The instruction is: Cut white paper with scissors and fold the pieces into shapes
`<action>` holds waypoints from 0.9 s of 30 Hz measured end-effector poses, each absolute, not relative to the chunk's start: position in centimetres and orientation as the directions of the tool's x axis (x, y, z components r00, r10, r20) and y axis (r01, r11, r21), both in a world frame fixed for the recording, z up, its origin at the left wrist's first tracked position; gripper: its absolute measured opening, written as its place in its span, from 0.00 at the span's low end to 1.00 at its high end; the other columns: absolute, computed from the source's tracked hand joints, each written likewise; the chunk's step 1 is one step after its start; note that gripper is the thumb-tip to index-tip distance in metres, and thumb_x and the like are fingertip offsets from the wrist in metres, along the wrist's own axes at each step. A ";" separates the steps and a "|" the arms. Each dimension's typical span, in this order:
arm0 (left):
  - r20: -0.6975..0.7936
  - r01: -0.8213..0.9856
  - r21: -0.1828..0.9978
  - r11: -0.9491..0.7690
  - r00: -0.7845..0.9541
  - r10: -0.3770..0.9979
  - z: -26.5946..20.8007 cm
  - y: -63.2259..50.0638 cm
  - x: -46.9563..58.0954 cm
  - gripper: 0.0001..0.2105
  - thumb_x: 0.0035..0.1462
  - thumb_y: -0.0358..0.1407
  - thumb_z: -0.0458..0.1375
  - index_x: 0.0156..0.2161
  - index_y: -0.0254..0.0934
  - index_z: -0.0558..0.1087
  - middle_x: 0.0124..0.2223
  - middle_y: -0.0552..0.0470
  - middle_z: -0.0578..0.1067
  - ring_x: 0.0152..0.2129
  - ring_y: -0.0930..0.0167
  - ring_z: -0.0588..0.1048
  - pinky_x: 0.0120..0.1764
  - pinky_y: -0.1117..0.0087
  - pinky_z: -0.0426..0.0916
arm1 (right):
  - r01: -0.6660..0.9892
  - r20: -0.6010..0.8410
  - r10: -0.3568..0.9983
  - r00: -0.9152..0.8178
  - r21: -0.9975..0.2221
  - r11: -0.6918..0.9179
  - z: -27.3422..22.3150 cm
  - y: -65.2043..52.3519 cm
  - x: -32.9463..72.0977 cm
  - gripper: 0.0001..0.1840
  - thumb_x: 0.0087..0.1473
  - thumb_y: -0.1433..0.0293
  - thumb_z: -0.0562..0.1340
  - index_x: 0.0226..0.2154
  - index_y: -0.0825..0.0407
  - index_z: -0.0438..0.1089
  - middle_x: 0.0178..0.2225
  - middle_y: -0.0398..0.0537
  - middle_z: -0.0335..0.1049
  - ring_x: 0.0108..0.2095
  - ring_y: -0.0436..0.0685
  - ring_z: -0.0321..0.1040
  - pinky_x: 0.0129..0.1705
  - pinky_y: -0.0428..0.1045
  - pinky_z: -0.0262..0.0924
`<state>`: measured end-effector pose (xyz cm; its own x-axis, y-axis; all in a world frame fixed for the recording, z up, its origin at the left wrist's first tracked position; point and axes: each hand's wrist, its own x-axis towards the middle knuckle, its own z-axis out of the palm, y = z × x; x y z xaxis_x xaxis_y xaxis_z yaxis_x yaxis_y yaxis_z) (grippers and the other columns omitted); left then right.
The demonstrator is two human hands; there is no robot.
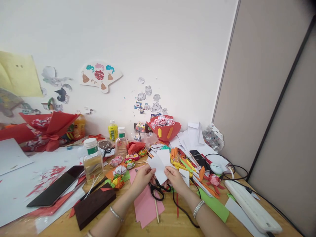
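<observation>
A piece of white paper (158,167) is held up between both hands over the middle of the table. My left hand (144,175) pinches its left edge with thumb and fingers. On the other side, my right hand (174,177) grips the right edge the same way. Just below the paper lie black-handled scissors (158,193), partly hidden by the hands. Under them are a pink paper sheet (148,205) and a thin wooden stick (156,210). Behind the held paper is another white paper piece (164,156).
Paper flowers and colored scraps (116,179) crowd the left, near a clear bottle (93,166), a dark brown box (95,204) and a black tablet (56,186). At right are a black phone (199,159), a white mouse (216,168), cables and a white power strip (253,205). A red bouquet (165,128) stands behind.
</observation>
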<state>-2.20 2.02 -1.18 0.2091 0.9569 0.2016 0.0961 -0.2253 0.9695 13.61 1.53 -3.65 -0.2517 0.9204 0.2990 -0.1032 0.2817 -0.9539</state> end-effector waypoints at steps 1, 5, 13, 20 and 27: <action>0.210 0.085 0.969 -0.230 0.200 0.957 -1.2 2.1 -2.3 0.17 0.42 0.51 0.57 0.24 0.36 0.64 0.17 0.58 0.69 0.12 0.74 0.68 0.18 0.73 0.64 | -0.097 0.294 0.918 -0.267 -0.956 0.278 -3.7 1.5 13.7 0.18 0.52 0.55 0.56 0.28 0.53 0.67 0.20 0.40 0.64 0.17 0.48 0.60 0.19 0.44 0.56; 0.205 0.039 0.976 -0.215 0.176 0.963 -1.2 2.7 -2.9 0.18 0.41 0.51 0.58 0.25 0.36 0.64 0.16 0.58 0.69 0.12 0.74 0.69 0.18 0.73 0.65 | -0.122 0.289 0.915 -0.280 -0.957 0.264 -3.5 1.6 13.9 0.17 0.50 0.56 0.59 0.29 0.54 0.68 0.19 0.41 0.67 0.20 0.49 0.63 0.24 0.45 0.58; 0.102 -0.007 0.995 -0.102 0.185 0.977 -1.2 2.1 -2.4 0.19 0.42 0.52 0.57 0.26 0.36 0.63 0.17 0.55 0.72 0.15 0.73 0.72 0.22 0.72 0.67 | -0.180 0.286 0.940 -0.186 -0.950 0.253 -3.5 1.5 13.4 0.18 0.47 0.56 0.61 0.26 0.55 0.68 0.19 0.42 0.68 0.19 0.50 0.63 0.24 0.46 0.58; 0.021 0.090 0.995 -0.048 0.283 0.959 -1.4 1.4 -1.9 0.17 0.42 0.49 0.59 0.26 0.36 0.64 0.17 0.56 0.72 0.12 0.73 0.71 0.19 0.73 0.65 | -0.070 0.270 0.930 -0.249 -0.963 0.261 -4.2 1.8 13.2 0.18 0.49 0.55 0.58 0.27 0.54 0.65 0.18 0.40 0.65 0.17 0.49 0.61 0.21 0.44 0.55; -0.030 0.158 0.987 -0.033 0.378 0.925 -1.2 1.2 -2.4 0.16 0.42 0.48 0.59 0.26 0.36 0.65 0.15 0.57 0.71 0.12 0.72 0.71 0.18 0.74 0.64 | 0.169 0.338 0.905 -0.257 -0.907 0.386 -4.7 1.9 14.1 0.20 0.54 0.58 0.53 0.18 0.52 0.60 0.14 0.37 0.58 0.16 0.47 0.56 0.18 0.43 0.48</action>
